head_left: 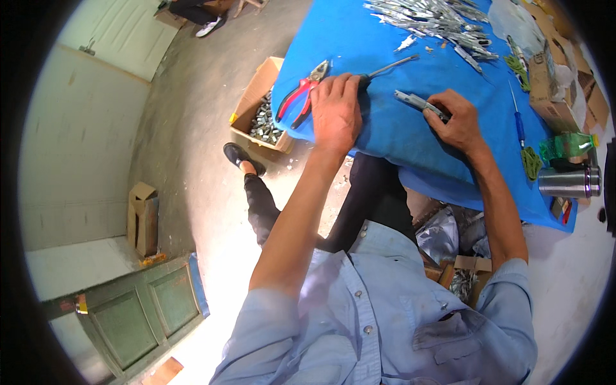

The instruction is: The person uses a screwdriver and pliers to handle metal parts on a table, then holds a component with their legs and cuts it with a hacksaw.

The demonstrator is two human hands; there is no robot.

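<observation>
My left hand (337, 110) is closed over the dark handle of a screwdriver (393, 66) at the near left of the blue-covered table (410, 141). Its metal shaft points right and away; most of the handle is hidden under my fingers. Right beside that hand lie pliers (296, 97) with red and black grips, their jaws (319, 70) pointing away. My right hand (457, 119) pinches a slim silver metal piece (414, 101) between thumb and fingers, its free end toward the left. Farther back spreads a heap of similar silver metal pieces (436, 22).
A cardboard box (256, 96) of small metal parts stands beyond the table's left edge. Along the right lie a blue screwdriver (518, 122), a green bottle (566, 146), a steel flask (568, 182) and a carton (555, 106). Another person's shoe (208, 27) shows at the top.
</observation>
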